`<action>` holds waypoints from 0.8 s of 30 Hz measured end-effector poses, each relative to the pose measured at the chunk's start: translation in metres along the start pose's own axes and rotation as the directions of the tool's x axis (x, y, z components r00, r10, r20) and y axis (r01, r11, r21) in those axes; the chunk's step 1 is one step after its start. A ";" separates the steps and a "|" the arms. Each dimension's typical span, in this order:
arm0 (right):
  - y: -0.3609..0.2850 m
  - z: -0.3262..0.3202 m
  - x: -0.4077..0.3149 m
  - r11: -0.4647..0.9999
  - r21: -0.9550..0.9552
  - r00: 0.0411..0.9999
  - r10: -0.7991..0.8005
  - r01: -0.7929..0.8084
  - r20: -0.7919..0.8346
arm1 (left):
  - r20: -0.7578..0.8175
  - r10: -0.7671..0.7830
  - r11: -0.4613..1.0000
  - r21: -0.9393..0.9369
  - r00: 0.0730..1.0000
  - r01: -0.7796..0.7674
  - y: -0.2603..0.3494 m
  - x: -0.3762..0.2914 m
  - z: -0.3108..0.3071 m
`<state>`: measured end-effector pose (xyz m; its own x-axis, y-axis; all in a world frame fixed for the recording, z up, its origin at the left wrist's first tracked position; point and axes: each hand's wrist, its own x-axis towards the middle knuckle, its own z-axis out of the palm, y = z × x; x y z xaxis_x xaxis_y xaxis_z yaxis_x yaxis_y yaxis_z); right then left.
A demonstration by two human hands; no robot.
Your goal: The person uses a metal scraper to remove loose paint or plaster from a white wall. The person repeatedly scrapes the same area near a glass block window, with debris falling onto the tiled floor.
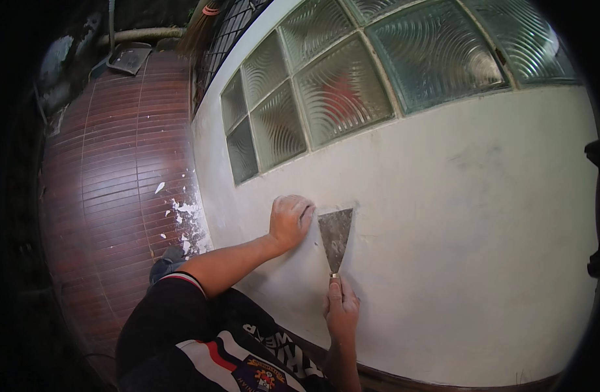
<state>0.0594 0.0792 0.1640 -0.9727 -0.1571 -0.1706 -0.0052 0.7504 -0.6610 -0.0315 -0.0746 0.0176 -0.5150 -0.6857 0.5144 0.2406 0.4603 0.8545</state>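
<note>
My right hand (341, 304) grips the handle of a putty knife (335, 237), whose wide metal blade points up along the white wall (427, 220). The blade's edge lies at a rough, greyish patch on the wall. Left of the blade, my left hand (291, 220) rests against the wall with its fingers curled; whether it holds anything is hidden. Faint cracks and marks show in the wall around the blade, and a smudged grey area lies farther right.
Glass blocks (344, 93) are set into the upper wall. White flakes (187, 215) lie on the red-brown tiled floor (113, 171) along the wall's foot. At the far end are a dustpan (129, 58), a broom (202, 27) and a dark metal grille (229, 36).
</note>
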 end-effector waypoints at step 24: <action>-0.012 0.003 0.010 0.999 0.018 0.998 0.032 -0.033 0.048 | 0.120 0.032 0.994 -0.111 0.992 -0.019 -0.012 0.000 -0.014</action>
<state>0.0505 0.0671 0.1679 -0.9603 -0.1633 -0.2263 0.0310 0.7434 -0.6681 -0.0233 -0.0879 0.0079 -0.6021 -0.5978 0.5292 0.3400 0.4077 0.8475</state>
